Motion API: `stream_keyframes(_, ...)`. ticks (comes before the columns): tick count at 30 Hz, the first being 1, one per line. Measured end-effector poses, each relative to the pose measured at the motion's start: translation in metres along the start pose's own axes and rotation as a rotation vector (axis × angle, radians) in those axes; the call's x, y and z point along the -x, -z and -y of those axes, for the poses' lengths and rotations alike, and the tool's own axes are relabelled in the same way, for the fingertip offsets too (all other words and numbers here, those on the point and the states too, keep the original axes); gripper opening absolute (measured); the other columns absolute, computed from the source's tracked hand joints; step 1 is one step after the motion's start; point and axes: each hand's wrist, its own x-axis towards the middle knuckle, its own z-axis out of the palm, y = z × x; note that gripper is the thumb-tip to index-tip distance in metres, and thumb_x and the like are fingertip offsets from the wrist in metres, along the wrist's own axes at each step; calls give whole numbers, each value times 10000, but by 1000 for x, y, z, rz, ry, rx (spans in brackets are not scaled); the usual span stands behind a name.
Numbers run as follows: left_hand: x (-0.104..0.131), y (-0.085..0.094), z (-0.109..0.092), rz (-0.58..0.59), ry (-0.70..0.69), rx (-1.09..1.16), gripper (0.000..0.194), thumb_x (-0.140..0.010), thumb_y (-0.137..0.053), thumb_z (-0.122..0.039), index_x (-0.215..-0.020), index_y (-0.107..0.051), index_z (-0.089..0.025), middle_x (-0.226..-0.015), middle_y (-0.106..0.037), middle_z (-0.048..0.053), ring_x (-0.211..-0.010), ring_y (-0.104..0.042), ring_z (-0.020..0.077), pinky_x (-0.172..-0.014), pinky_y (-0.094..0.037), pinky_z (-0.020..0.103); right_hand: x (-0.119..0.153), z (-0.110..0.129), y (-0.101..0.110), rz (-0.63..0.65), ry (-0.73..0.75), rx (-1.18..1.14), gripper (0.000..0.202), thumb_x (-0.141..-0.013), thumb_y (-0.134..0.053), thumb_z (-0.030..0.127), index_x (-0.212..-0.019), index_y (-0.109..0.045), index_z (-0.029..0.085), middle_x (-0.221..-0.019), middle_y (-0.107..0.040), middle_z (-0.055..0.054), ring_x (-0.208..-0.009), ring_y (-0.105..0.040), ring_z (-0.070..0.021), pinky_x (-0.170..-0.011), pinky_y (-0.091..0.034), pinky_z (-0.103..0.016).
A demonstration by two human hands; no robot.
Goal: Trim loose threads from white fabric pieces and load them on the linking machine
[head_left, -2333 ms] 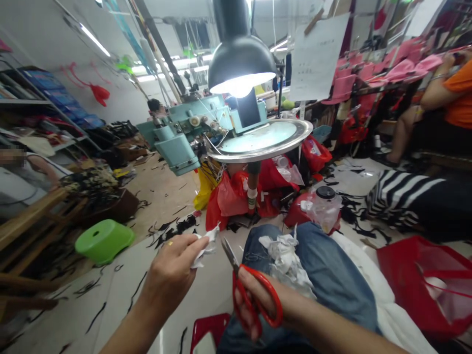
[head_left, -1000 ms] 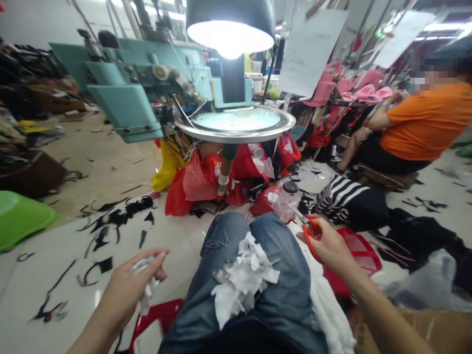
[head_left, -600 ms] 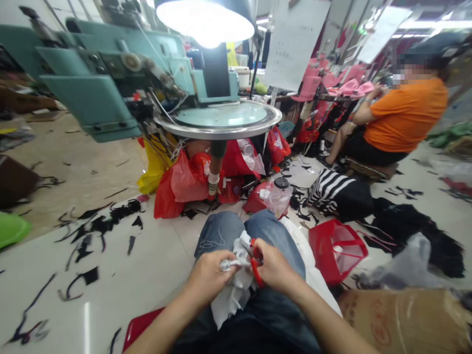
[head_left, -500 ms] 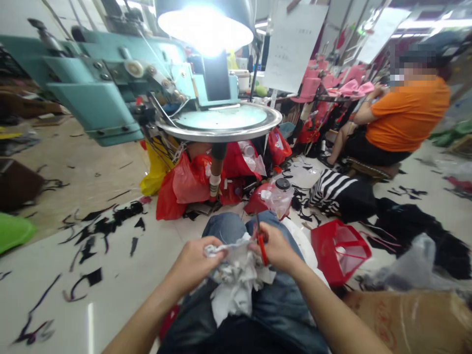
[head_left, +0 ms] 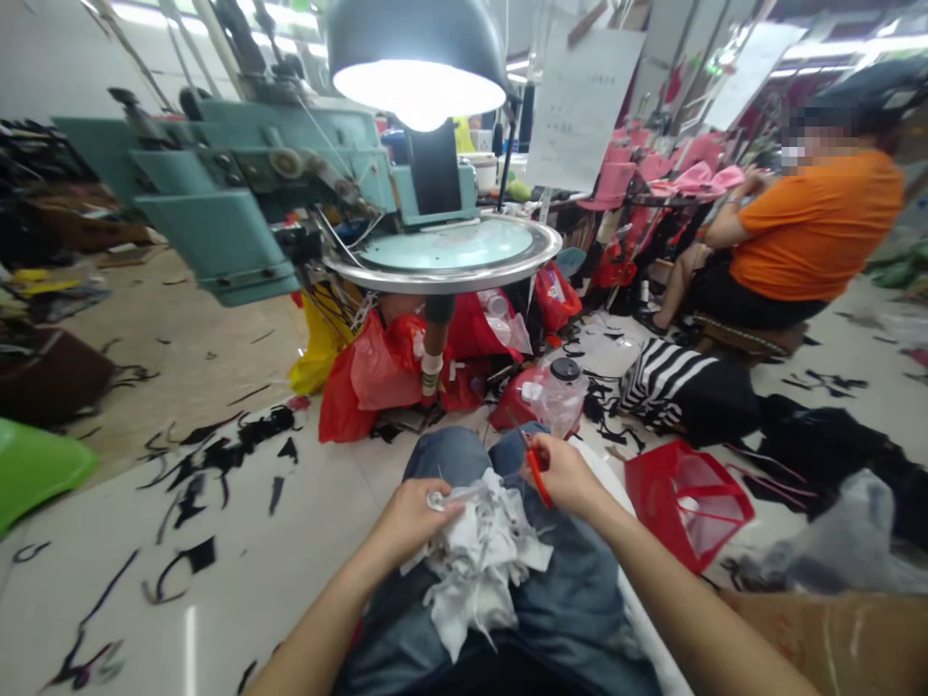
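White scraps [head_left: 485,551] heaped near, on jeans [head_left: 584,599]
Left hand [head_left: 412,520] pinches some; right hand [head_left: 571,476] grips scissors [head_left: 537,474]; a slip could nick the denim.

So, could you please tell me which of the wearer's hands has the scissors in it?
The right hand: it holds the red-handled scissors, whereas the left hand pinches white material.

1. My scissors [head_left: 535,468] show orange-red handles [head_left: 538,480].
2. My jeans [head_left: 580,599] are faded blue, the scraps [head_left: 482,556] white.
3. Before me, a teal machine [head_left: 214,237] and a black lampshade [head_left: 417,34].
4. Black-and-white stripes mark one bundle [head_left: 685,391]; a shirt [head_left: 819,227] nearby is orange.
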Motion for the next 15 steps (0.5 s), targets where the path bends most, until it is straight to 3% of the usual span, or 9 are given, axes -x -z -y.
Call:
stream_keyframes(2,8,6,-2,12,8,62,304,-752,-624,-436,-797,-720,-151,-706,-689,29,-701,-621,208,-628,-415,258,16,-2,19,-44,-51,45,209,-668,-702,250,-686,-498,207,-596,-508,54,-564,-436,-120,-530,-326,-225)
stream_keyframes(4,17,12,-5,31,23,157,308,-758,-624,-449,-772,-708,-153,-681,-671,19,-659,-596,188,-607,-408,249,38,1,31,81,-82,-21,298,-676,-745,375,-725,-504,207,-633,-504,49,-587,-448,-126,-547,-347,-232)
stream_keyframes(7,30,16,-12,43,64,259,330,-753,-641,-481,-780,-705,-159,-696,-667,20,-642,-575,176,-598,-408,245,75,13,36,574,-142,-338,468,-785,-603,652,-857,-552,192,-753,-575,0,-649,-555,-147,-615,-435,-258)
stream_keyframes(9,35,18,-14,46,80,285,347,-746,-657,-502,-778,-700,-159,-697,-663,23,-639,-567,172,-597,-408,243,93,20,33,826,-244,-483,597,-820,-466,762,-883,-572,177,-764,-592,-25,-643,-598,-146,-628,-462,-263)
stream_keyframes(11,40,19,-15,49,87,306,361,-746,-665,-513,-790,-699,-155,-708,-667,27,-646,-569,170,-604,-414,239,99,21,24,905,-372,-505,673,-795,-426,820,-826,-579,165,-689,-578,-19,-568,-594,-128,-565,-448,-236)
stream_keyframes(15,45,20,-13,48,96,315,385,-755,-674,-521,-842,-715,-148,-759,-693,44,-681,-586,174,-627,-434,237,89,9,-2,927,-530,-544,805,-679,-392,929,-750,-588,151,-573,-566,-13,-434,-556,-120,-435,-433,-228)
